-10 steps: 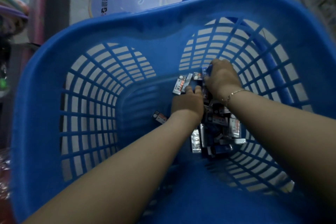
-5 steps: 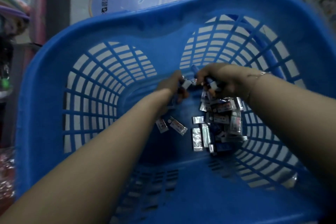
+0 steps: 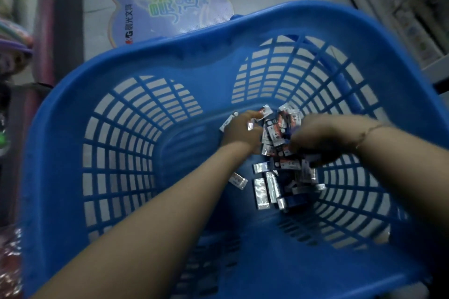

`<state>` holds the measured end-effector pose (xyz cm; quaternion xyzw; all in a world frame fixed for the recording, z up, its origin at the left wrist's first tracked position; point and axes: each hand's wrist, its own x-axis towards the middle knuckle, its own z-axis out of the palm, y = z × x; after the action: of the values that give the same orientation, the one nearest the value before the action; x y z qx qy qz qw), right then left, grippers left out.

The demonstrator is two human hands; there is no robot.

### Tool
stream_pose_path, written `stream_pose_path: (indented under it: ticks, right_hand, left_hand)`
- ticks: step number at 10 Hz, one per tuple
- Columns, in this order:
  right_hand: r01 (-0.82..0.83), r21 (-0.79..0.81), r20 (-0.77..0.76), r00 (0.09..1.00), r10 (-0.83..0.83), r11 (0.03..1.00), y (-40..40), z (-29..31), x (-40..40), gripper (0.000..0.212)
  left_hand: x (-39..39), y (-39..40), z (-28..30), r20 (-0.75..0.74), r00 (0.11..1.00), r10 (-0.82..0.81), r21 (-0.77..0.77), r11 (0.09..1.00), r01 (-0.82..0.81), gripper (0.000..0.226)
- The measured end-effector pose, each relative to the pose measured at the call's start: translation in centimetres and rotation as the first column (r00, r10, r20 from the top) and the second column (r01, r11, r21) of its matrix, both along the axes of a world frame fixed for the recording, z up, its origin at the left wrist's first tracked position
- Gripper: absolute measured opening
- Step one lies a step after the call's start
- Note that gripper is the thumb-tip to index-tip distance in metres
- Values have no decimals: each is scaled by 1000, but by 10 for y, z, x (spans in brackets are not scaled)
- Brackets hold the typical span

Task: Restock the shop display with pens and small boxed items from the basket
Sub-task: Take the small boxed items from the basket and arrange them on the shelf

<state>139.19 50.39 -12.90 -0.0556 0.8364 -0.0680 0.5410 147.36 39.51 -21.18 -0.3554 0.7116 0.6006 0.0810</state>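
Small silvery wrapped boxes (image 3: 277, 153) with red-and-white labels were heaped on the floor of the blue basket (image 3: 73, 153). The left hand (image 3: 241, 132) was closed around several boxes; the right hand (image 3: 315, 136) was blurred, its grip indeterminable. Since half a second earlier, more boxes had been gathered between the hands.

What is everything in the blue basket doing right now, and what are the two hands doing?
Blue basket: upright on the floor, nearly empty.
Small boxed items: lying loose in a pile at the bottom.
Left hand: down in the pile, closed on a few boxes.
Right hand: blurred, over the pile; grip unclear.
Floor sticker: flat on the tiles.
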Motion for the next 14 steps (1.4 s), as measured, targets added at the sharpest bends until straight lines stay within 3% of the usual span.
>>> stream_pose_path:
  ticks: [1, 2, 3, 4, 5, 6, 7, 8, 9, 10, 12, 13, 14]
  right_hand:
    - [-237, 83, -29, 970, 240, 968, 9, -12, 16, 18]
    - [-513, 187, 13, 854, 520, 838, 5, -21, 29, 24]
    - [-137, 61, -35, 990, 139, 989, 2, -35, 35, 7]
    - [-82, -6, 74, 994, 82, 997, 6, -37, 32, 52]
    - [-167, -5, 136, 977, 166, 986, 8, -31, 25, 56]
    - [-114, -25, -11, 993, 114, 993, 11, -27, 13, 19]
    - [-7, -103, -223, 975, -16, 995, 11, -26, 11, 4]
    - [-325, 59, -418, 851, 319, 944, 7, -30, 16, 30]
    - [-556, 199, -468, 670, 577, 807, 3, -37, 16, 54]
    - [-603, 209, -477, 624, 619, 770, 3, -49, 15, 58]
    - [-464, 128, -483, 743, 464, 876, 4, -64, 20, 67]
    - [-443, 150, -467, 757, 458, 884, -2, -63, 17, 49]
    - [-231, 2, -320, 922, 219, 973, -11, -55, 2, 31]
  left_hand:
    - [-2, 10, -8, 19, 893, -451, -437, 799, 413, 39]
    - [1, 11, -13, 108, 731, -674, -514, 592, 621, 36]
    - [7, -4, -12, 207, 621, -756, -614, 393, 684, 28]
    - [13, -27, -12, 381, 591, -711, -656, 242, 715, 27]
    - [15, -46, -6, 467, 677, -569, -620, 336, 709, 22]
    - [11, -46, 2, 486, 660, -573, -621, 305, 722, 12]
    - [10, -32, 1, 447, 606, -658, -620, 260, 740, 27]
    - [13, -20, -8, 418, 604, -679, -618, 275, 737, 40]
    - [16, -14, -14, 408, 633, -658, -594, 335, 731, 42]
    - [16, -10, -15, 464, 632, -620, -524, 382, 761, 48]
    - [12, -4, -3, 487, 659, -573, -435, 495, 753, 20]
    - [15, -13, 5, 455, 688, -565, -382, 574, 724, 18]
    - [18, -27, 13, 303, 897, -321, -230, 889, 396, 17]
